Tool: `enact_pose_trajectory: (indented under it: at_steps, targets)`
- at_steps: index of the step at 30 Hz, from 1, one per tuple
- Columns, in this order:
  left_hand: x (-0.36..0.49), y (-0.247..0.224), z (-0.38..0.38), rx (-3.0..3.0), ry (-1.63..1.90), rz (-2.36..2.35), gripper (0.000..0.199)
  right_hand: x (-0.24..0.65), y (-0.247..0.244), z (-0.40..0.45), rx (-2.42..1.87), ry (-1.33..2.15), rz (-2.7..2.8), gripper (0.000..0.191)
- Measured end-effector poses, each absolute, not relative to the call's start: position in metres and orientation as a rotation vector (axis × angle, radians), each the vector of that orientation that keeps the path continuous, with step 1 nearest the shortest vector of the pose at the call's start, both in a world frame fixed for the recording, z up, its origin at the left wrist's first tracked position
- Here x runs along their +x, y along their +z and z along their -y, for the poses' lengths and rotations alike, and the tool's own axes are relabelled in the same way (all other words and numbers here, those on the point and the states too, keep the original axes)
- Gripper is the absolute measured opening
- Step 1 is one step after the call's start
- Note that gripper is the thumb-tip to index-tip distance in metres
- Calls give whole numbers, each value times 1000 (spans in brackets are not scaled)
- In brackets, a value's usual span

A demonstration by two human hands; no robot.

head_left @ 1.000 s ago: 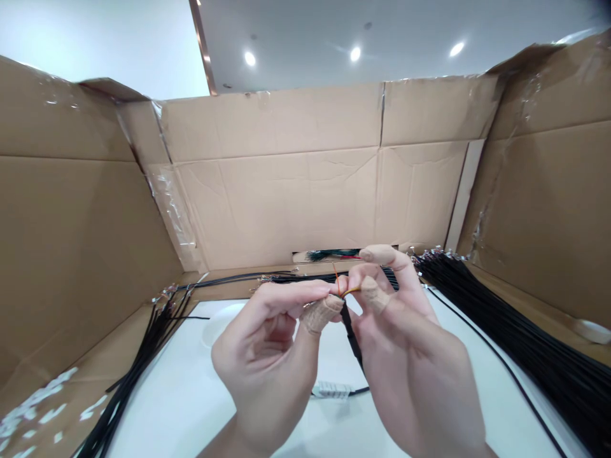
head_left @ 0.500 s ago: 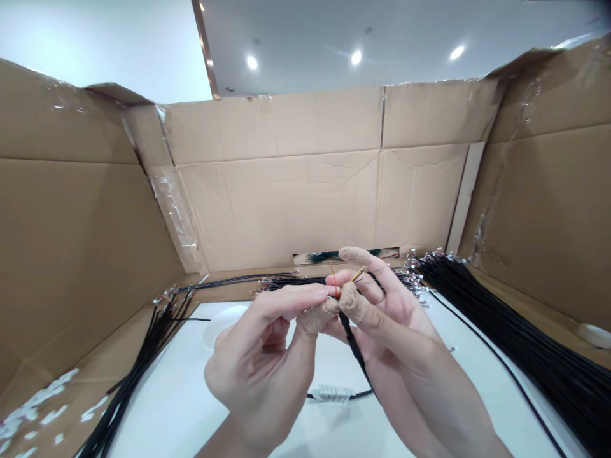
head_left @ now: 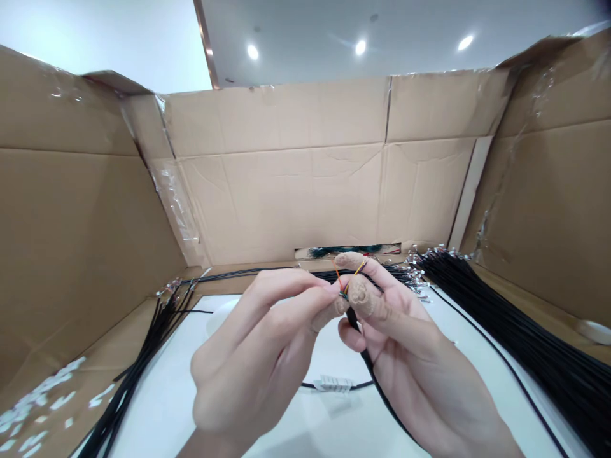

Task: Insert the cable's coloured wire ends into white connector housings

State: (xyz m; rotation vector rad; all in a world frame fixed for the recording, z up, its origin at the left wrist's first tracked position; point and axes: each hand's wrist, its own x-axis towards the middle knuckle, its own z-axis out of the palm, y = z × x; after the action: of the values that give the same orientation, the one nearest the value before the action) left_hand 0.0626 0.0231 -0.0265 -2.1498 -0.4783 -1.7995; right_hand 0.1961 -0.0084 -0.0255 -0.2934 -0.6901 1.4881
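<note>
Both hands meet over the white work surface (head_left: 267, 439) at the end of a black cable (head_left: 375, 375). Thin coloured wires (head_left: 357, 272), orange, yellow and green among them, fan out of the cable's end. My left hand (head_left: 267, 343) pinches some of these wires between forefinger and thumb; which ones is hard to make out. My right hand (head_left: 405, 343) grips the cable's end and wires between its thumb and fingers. Tan wraps cover several fingertips. Below the hands a clear label (head_left: 333, 383) is wrapped round a stretch of black cable.
A thick bundle of black cables (head_left: 515, 331) lies on the right, a smaller bundle (head_left: 143, 356) on the left, another along the back. White scraps (head_left: 48, 388) lie at lower left. Cardboard walls (head_left: 286, 191) enclose the surface. A white round object (head_left: 220, 317) is partly behind my left hand.
My left hand has turned so its back faces me more, and its fingers have shifted right on the wires. A green wire now shows at the pinch. The view has shifted slightly.
</note>
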Motion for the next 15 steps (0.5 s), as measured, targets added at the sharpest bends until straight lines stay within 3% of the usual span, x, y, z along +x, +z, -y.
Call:
enact_pose_trajectory:
  at_steps: [5, 15]
  targets:
    - [55, -26, -26, -2246, -1662, 419, 24, 201, -23, 7, -323, 1553, 680, 28]
    - [44, -31, -15, -2441, -1441, 443, 60, 207, -22, 12, -319, 1483, 720, 19]
